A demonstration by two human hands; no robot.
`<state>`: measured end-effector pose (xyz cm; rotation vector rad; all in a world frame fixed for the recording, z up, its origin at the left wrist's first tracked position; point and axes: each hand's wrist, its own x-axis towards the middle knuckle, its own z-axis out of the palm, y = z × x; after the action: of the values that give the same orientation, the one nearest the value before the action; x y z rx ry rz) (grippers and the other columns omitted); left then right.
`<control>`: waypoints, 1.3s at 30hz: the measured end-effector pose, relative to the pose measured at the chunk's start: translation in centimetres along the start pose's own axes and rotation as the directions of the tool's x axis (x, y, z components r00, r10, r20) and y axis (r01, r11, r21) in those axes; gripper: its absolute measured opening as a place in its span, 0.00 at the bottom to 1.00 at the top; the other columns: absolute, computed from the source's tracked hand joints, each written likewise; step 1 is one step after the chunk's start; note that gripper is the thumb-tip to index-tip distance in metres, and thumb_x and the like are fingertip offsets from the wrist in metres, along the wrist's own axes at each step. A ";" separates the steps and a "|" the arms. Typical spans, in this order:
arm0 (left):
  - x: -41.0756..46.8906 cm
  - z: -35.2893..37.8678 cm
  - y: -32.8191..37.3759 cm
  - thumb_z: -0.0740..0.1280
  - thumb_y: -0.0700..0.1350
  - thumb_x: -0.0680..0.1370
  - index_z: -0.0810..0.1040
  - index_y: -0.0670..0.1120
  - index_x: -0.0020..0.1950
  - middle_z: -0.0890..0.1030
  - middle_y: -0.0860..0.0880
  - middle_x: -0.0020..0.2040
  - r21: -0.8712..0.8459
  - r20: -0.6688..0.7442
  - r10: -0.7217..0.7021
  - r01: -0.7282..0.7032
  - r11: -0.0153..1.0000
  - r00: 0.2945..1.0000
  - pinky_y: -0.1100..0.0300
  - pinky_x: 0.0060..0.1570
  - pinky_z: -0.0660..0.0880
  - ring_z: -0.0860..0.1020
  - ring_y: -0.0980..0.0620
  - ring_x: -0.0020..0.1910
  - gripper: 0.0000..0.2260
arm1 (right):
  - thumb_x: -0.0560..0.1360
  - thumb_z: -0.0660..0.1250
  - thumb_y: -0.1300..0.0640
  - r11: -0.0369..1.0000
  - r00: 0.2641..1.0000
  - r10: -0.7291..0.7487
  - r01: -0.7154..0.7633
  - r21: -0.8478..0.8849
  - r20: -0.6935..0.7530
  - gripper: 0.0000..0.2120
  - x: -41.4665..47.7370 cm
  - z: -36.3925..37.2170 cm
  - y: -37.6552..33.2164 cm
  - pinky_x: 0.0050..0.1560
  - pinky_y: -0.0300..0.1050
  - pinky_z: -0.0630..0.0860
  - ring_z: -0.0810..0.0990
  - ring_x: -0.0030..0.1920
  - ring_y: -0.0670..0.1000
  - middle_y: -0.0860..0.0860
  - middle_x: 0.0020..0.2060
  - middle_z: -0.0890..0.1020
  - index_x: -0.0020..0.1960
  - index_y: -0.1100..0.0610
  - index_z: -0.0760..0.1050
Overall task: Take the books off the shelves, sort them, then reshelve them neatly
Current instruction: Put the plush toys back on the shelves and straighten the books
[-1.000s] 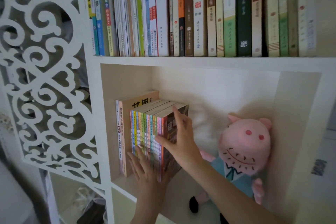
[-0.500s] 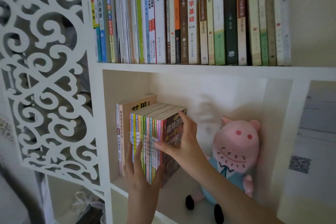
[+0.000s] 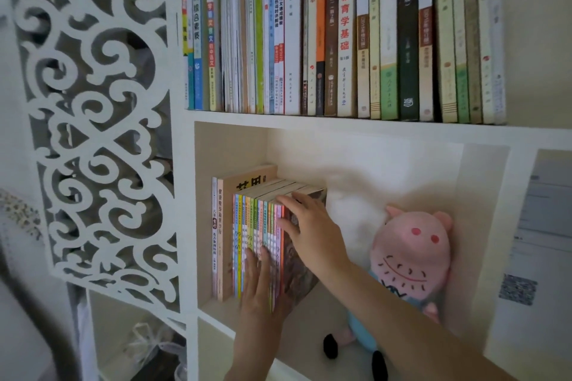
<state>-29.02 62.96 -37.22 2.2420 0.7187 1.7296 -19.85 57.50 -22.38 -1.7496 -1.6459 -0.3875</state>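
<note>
From six o'clock the left hand (image 3: 259, 288) lies with straight fingers flat against the spines of the thin colourful books (image 3: 247, 226), gripping nothing. The right hand (image 3: 312, 227), entering from five o'clock, curls its fingers over the top of the row's right end, thumb on the spines. The row stands upright in the middle compartment (image 3: 483, 226), a tan book (image 3: 224, 241) at its nine o'clock, a plush pig (image 3: 413, 241) at three, and taller books (image 3: 340, 34) shelved at twelve.
</note>
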 end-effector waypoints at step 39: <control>-2.0 -2.3 1.2 0.57 0.75 0.69 0.51 0.55 0.75 0.57 0.43 0.76 -0.037 0.033 -0.277 0.279 0.960 0.960 0.39 0.65 0.56 0.58 0.42 0.74 0.42 | 0.65 0.78 0.45 0.731 0.951 0.289 -0.294 0.616 0.111 0.42 -4.9 0.4 1.3 0.70 0.50 0.65 0.70 0.65 0.44 0.40 0.64 0.67 0.73 0.45 0.60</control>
<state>-31.28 60.66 -37.72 2.0196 0.9324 1.5605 -19.44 54.16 -26.19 -1.4388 -1.2586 0.3013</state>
